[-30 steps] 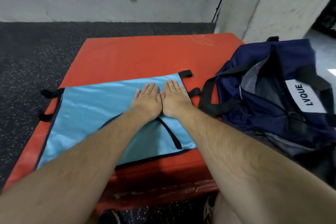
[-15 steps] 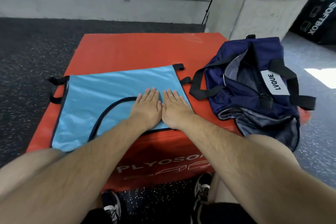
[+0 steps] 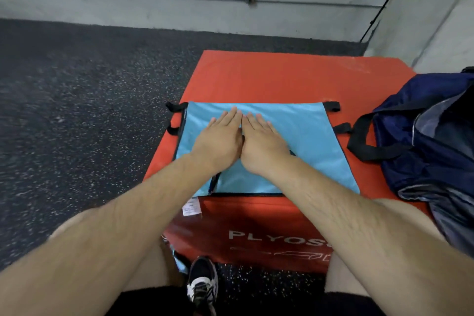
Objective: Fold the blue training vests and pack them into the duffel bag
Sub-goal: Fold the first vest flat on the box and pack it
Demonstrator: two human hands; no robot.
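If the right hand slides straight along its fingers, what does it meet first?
The right hand likely meets only more light blue fabric vest, then the bare top of the red padded box; nothing blocks it.

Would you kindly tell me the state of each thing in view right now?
vest: flat on the box, not packed.
bag: open, on the box.
left hand: open, flat on the vest.
right hand: open, flat on the vest.
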